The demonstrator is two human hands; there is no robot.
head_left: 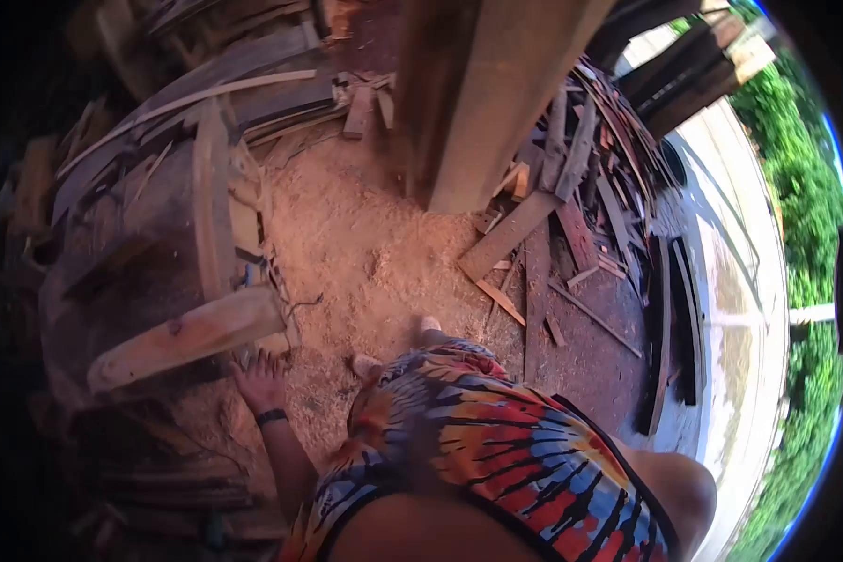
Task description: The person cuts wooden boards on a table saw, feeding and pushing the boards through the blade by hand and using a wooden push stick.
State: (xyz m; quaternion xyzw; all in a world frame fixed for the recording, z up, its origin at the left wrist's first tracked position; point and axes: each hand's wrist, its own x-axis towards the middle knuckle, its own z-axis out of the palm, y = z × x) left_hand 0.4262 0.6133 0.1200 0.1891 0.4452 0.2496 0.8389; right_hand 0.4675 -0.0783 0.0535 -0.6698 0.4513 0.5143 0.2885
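The left hand (260, 382) reaches forward and down beside a thick pale board (169, 347), the thing nearest to its fingers. The board lies across from the fingertips and to the left: its near end is just beyond them, and its long axis runs from there off toward the person's left, slanting slightly back toward the body, so that it crosses the line of the forearm. The fingers are spread and straight, with nothing seen in their grasp; whether a tip touches the board's edge cannot be told. The left is evidently the nearer hand, the right hand being outside the view, its fingers and any hold therefore unknown. A narrower beam (213, 201) extends forward from near the board's close end. A large timber (501, 103), partly blurred, rises ahead and well apart from the left hand, between the sawdust (342, 215) and the scrap wood (581, 150).
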